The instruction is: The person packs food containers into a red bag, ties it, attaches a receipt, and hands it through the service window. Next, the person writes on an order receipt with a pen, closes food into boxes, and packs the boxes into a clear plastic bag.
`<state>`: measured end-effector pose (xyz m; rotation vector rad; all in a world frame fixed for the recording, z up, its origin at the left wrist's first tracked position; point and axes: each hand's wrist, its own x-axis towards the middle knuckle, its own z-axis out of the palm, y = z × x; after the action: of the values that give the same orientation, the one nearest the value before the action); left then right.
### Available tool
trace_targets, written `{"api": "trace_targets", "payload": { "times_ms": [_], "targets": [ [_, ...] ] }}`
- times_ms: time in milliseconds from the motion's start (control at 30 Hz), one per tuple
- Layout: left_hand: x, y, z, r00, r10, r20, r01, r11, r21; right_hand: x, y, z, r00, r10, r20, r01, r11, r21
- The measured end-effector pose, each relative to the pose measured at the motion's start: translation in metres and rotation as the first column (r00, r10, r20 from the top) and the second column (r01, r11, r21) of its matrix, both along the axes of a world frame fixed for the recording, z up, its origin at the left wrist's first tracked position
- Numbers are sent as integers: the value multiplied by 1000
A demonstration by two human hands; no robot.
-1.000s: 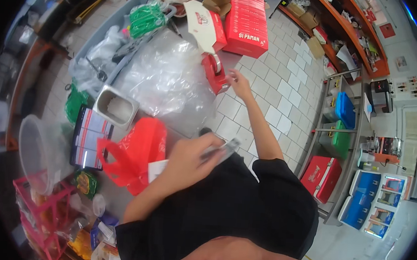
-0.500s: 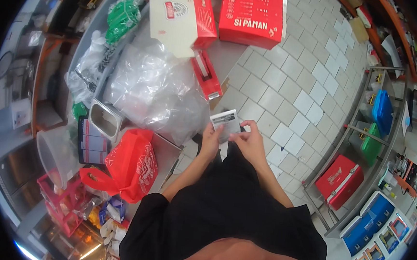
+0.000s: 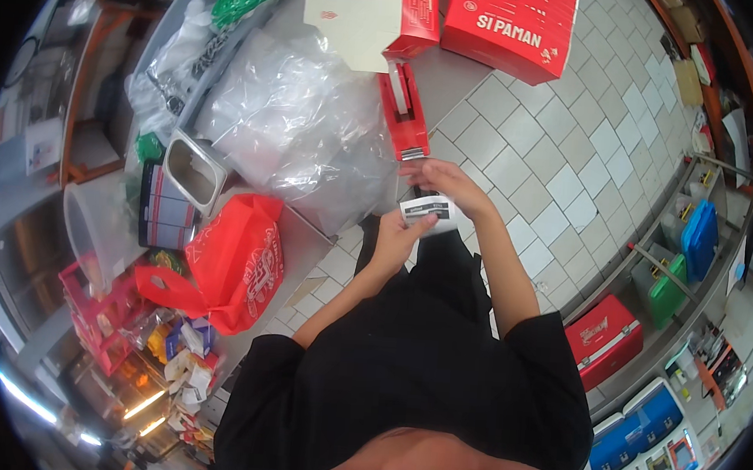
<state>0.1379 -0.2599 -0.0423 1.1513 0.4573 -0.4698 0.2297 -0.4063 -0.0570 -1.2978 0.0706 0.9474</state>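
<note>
My left hand (image 3: 399, 244) is closed on a small white printed paper slip (image 3: 429, 214), its thumb lying across the front. Just above the slip, my right hand (image 3: 450, 186) reaches leftward with fingers stretched out and holds nothing that I can make out. Its fingertips come close to the cutting end of a red tape dispenser (image 3: 412, 131) at the counter's edge; whether they touch it I cannot tell. Left of both hands lies a heap of clear plastic bags (image 3: 297, 125).
Red-and-white boxes (image 3: 509, 30) and an open carton (image 3: 348, 23) stand at the far end. At the left are a metal pan (image 3: 214, 190), a red carrier bag (image 3: 239, 269) and a clear tub (image 3: 101, 233). A metal rack with a red case (image 3: 605, 338) stands right.
My right hand has left the paper slip and moved up to the tape dispenser's end. The left hand keeps the slip. The whole view has shifted and turned slightly.
</note>
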Motion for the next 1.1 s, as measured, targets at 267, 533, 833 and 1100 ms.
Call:
{"api": "trace_targets", "payload": {
  "times_ms": [267,533,833,1100],
  "targets": [
    [-35,14,6,924,-339,-178,382,838,390,1,30,-1,987,-126,-103,137,985,107],
    [-64,19,-51,882,-453,129,328,788,521,-47,13,-77,977,-178,-116,139,948,-287],
    [-156,199,130,936,-244,253,143,922,360,-70,179,127,893,450,-12,-332,677,657],
    [-138,314,130,818,297,493,-545,121,830,-141,317,169,801,459,-384,-145,772,618]
  ]
}}
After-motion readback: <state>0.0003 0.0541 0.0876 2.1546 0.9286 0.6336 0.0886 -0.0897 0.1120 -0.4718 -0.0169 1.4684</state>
